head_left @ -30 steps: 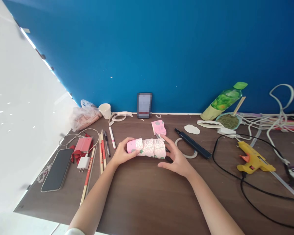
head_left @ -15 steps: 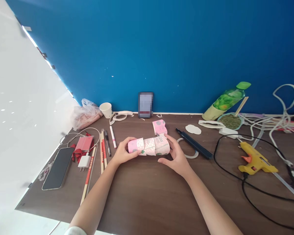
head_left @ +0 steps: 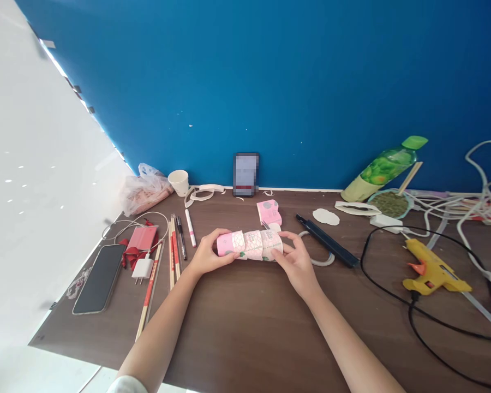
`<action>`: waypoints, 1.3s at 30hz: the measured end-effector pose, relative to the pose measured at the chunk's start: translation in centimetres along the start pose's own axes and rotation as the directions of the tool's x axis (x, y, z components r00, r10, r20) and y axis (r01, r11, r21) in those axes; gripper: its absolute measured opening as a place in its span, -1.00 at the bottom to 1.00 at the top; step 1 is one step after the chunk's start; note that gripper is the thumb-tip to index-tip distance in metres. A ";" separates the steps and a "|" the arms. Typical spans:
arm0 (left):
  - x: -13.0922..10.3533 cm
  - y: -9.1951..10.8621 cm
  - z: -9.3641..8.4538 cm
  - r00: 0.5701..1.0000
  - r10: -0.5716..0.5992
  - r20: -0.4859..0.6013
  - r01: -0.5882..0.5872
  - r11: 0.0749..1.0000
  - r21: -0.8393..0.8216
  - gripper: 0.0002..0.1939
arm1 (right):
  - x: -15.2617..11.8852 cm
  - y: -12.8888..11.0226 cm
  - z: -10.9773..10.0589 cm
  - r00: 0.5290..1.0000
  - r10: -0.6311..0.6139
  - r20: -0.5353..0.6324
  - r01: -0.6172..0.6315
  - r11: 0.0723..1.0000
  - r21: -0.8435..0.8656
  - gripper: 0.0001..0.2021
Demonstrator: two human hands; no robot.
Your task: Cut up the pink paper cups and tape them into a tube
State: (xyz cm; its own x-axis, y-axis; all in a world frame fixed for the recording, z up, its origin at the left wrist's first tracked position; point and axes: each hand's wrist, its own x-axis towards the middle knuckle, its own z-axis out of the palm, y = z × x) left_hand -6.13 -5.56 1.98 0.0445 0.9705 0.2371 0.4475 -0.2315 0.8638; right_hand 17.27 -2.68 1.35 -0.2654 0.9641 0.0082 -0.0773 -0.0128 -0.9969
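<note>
A pink and white patterned paper tube [head_left: 251, 245], seemingly of paper-cup sections fitted end to end, lies sideways above the desk [head_left: 237, 316]. My left hand [head_left: 207, 254] is wrapped round its left end, thumb in front. Around the right end closes my right hand [head_left: 298, 267], its thumb on the front and fingers behind. Just beyond the tube is a cut pink paper piece [head_left: 269, 212], and a pair of scissors seems partly hidden there. To the right lie a dark blue stick-shaped tool [head_left: 329, 240] and a white paper oval [head_left: 326, 216].
Left are a phone [head_left: 99, 279], a white charger [head_left: 143, 268], chopsticks [head_left: 174, 248], pens [head_left: 181, 237] and a paper cup [head_left: 179, 182]. Right are a yellow glue gun [head_left: 433, 270] with a black cord, a green bottle [head_left: 384, 169] and tangled white cables [head_left: 445, 202]. Another phone [head_left: 246, 174] leans against the blue wall.
My right hand has closed onto the tube's right end, its thumb moving up against the front. The left hand keeps its hold. The view has shifted slightly.
</note>
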 end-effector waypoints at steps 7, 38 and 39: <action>0.0 0.0 0.1 1.000 0.009 0.018 -0.010 1.000 0.021 -0.53 | -0.4 -0.4 1.7 0.998 -0.049 -0.024 0.051 0.995 0.088 -0.49; 0.0 0.3 0.7 0.948 -0.210 0.238 0.287 0.888 -0.359 -0.47 | -0.4 -0.1 1.1 0.992 -0.049 -0.116 0.051 0.999 0.014 -0.46; 0.0 0.4 0.7 0.947 -0.196 0.256 0.283 0.886 -0.367 -0.40 | -0.3 0.0 1.1 0.992 -0.050 -0.115 0.052 0.999 0.011 -0.46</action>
State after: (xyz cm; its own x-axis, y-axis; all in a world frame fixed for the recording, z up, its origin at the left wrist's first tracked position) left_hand -5.33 -5.61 1.96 0.1829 0.9814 -0.0590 0.0817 0.0446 0.9957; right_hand 16.31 -3.31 1.47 -0.1488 0.9876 0.0495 -0.1018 0.0345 -0.9942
